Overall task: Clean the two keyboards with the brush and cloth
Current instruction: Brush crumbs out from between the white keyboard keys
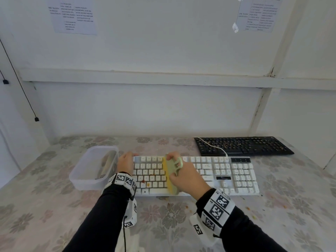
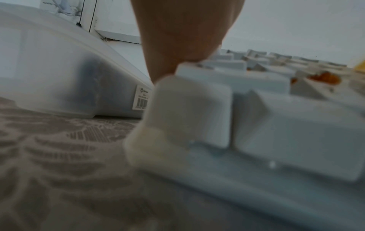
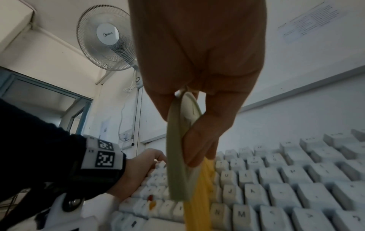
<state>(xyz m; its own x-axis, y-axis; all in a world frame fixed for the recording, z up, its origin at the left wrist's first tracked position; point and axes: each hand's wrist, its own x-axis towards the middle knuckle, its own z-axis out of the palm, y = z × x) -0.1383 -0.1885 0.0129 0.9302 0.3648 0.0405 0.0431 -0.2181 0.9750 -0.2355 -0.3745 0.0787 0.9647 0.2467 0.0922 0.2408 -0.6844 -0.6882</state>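
Fingers (image 3: 199, 137) grip brush (image 1: 171, 176); something blurred lies in tub (image 1: 80, 176).

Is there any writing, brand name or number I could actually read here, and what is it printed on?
"Midea": hub of the wall fan.
"U", "J", "N", "M": keys of the white keyboard.
"Q", "W", "E", "R": the same keyboard's keys in the head view.
Sheets on the wall: print too small to read.
Barcode label on the plastic tub: blurred.
Black keyboard: legends too small.
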